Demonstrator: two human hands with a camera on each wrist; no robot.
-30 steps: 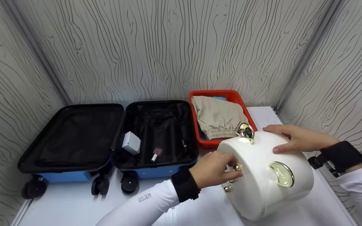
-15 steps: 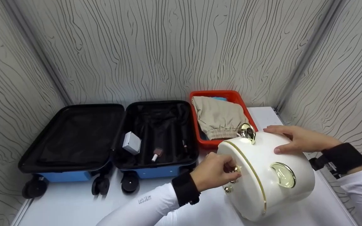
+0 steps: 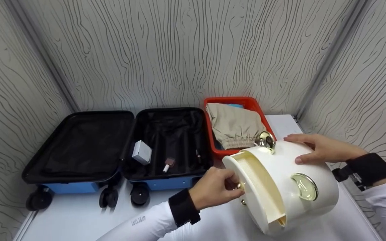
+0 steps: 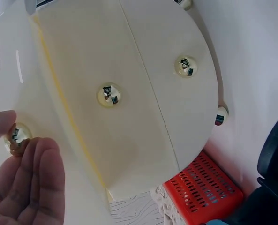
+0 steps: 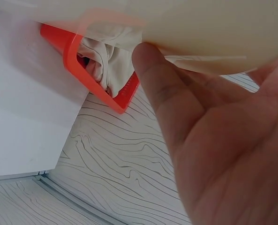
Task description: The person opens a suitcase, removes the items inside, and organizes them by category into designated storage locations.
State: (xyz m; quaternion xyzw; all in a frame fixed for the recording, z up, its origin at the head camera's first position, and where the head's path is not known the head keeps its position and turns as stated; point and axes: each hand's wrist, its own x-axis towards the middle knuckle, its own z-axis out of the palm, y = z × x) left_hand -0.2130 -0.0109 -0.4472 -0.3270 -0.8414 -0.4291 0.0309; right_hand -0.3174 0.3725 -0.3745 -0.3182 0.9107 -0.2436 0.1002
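The white table (image 3: 79, 216) bears an open suitcase (image 3: 169, 183) and a red basket (image 3: 224, 154). A white drawer box (image 3: 281, 167) rests on it too.

The open drawer (image 3: 260, 180) gives room from above, but the red basket (image 3: 220, 154) crowds its far end.

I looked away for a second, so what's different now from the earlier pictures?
The left hand has moved to the person's left, pulling a drawer out of the white case by its gold knob, which it already held. Nothing was let go. The right hand stays on the case; the suitcase and red basket are as they were.
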